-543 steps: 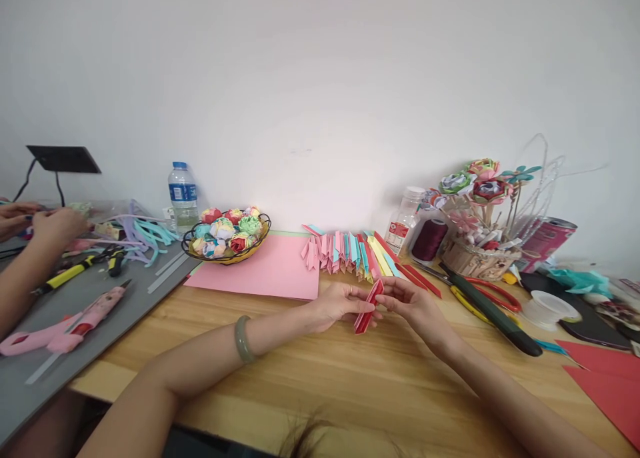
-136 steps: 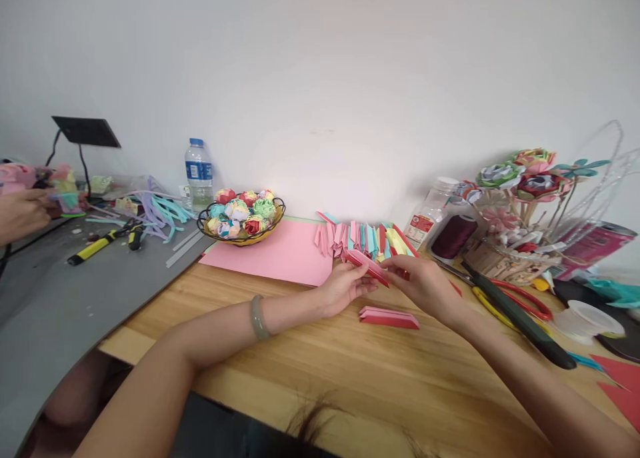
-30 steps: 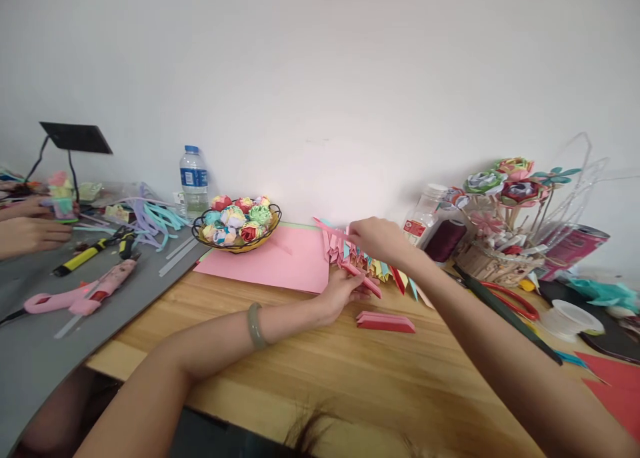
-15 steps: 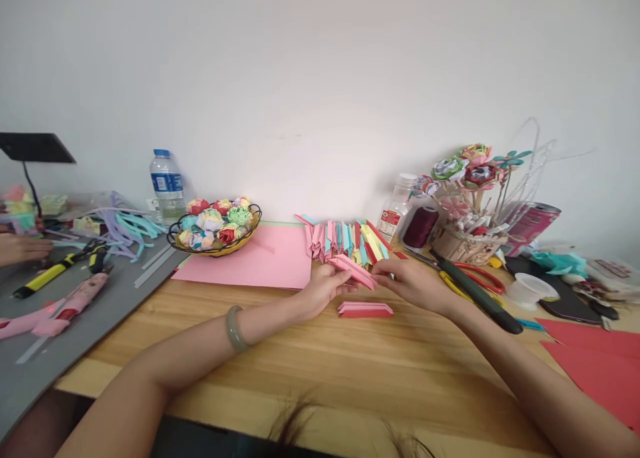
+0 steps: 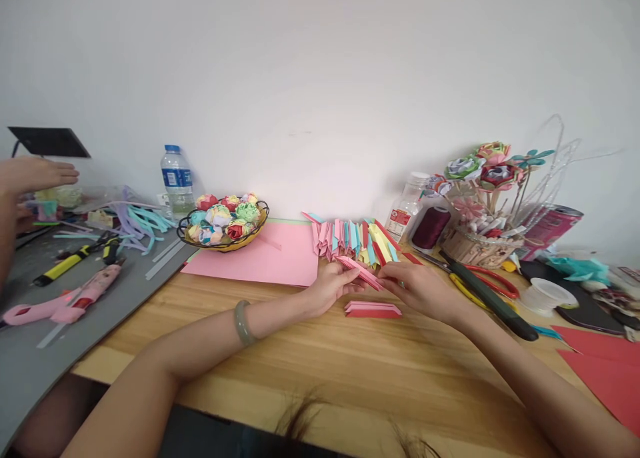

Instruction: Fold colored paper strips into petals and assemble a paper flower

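Note:
Between my two hands is a folded pink paper strip, slanting down to the right just above the wooden table. My left hand, below a bangle on the wrist, pinches its left part. The fingers of my right hand are closed on its right end. Another folded strip, pink and red, lies on the table just below my hands. Behind them stands a row of folded paper pieces in pink, blue, yellow and red.
Left are pink paper sheets, a basket of paper flowers, a bottle and a glue gun. A co-worker's hand is at far left. Right are thread, a cutter, a flower pot and red paper.
The view has shifted slightly, so the scene sits further right. My hands still hold the pink strip, now pressed flatter. The co-worker's hand at far left has risen.

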Action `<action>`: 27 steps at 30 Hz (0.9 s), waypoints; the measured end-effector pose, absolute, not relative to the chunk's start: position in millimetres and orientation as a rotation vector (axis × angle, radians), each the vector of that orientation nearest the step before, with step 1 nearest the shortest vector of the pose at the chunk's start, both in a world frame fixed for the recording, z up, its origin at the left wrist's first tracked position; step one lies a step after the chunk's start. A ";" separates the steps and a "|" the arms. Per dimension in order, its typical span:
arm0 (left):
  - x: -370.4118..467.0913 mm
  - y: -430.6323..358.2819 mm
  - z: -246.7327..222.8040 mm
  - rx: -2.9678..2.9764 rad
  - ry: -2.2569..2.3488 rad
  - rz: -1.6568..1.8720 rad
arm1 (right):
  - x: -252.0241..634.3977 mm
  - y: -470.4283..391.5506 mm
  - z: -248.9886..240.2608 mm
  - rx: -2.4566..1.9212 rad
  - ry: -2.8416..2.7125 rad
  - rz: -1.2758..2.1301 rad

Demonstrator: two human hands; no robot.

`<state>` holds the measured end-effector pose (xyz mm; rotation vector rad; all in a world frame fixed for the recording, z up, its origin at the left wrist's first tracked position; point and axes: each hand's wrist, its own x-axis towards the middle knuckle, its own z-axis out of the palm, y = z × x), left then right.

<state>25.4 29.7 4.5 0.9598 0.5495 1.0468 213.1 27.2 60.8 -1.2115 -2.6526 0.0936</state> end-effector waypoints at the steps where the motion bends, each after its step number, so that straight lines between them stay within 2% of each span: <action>1: 25.4 29.7 4.3 0.966 0.548 1.046 | 211.9 26.3 60.8 -1.201 -2.665 0.069; 7: 24.8 30.6 3.0 0.986 0.553 1.041 | 205.3 26.8 49.7 -1.195 -2.659 -0.119; 10: 23.1 31.2 3.0 1.025 0.541 1.036 | 204.5 27.4 47.0 -1.249 -2.620 -0.109; 19: 18.8 34.5 3.2 0.963 0.578 0.971 | 207.0 23.4 48.3 -0.904 -2.556 0.237; 27: 20.2 33.9 2.2 0.921 0.423 0.769 | 197.5 26.0 27.8 -0.881 -2.542 0.535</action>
